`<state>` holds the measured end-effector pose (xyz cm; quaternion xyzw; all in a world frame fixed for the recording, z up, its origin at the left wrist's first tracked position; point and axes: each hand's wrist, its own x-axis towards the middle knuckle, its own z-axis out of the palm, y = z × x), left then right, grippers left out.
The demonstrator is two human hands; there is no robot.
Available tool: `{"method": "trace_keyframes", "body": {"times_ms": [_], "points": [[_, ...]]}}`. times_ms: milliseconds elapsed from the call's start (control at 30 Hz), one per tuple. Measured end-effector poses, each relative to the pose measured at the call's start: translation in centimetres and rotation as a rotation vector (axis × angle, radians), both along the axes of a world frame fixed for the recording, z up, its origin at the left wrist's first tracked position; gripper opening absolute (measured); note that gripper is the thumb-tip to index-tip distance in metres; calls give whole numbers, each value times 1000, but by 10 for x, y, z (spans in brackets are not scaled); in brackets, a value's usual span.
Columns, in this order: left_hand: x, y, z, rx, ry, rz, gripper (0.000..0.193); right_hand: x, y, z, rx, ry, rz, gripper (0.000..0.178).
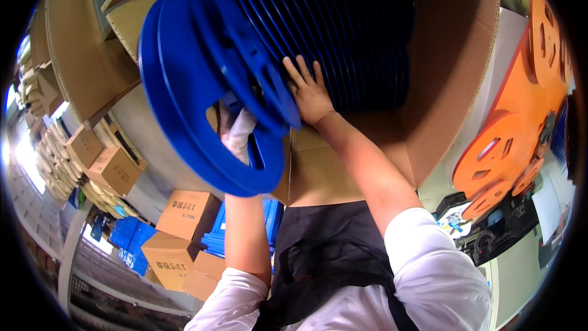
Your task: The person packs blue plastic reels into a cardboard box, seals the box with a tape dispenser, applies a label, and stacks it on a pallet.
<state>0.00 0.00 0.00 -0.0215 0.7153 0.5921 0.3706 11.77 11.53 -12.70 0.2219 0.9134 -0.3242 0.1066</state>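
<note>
some room beside reel rims (352,49)

Digits plus characters printed on upper brown cardboard box (182,216) and lower brown cardboard box (171,265). Farther-left tan cardboard carton (114,173): print too small.

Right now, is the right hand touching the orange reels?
Apart: the head view shows the cardboard box wall between the right hand and the orange reels.
</note>
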Motion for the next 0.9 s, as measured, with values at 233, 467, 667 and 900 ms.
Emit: {"method": "trace_keyframes", "body": {"times_ms": [233, 467, 667, 900], "points": [[19, 50, 65, -41, -264, 206, 70, 4, 13, 12, -57, -125, 67, 66], [35, 18, 40, -126, -195, 112, 66, 2, 13, 12, -47, -144, 92, 68], [51, 14, 24, -297, 232, -258, 46, 6, 13, 9, -62, -39, 55, 69], [71, -11, 6, -287, 155, -40, 56, 56, 15, 25, -226, 54, 74, 73]]}}
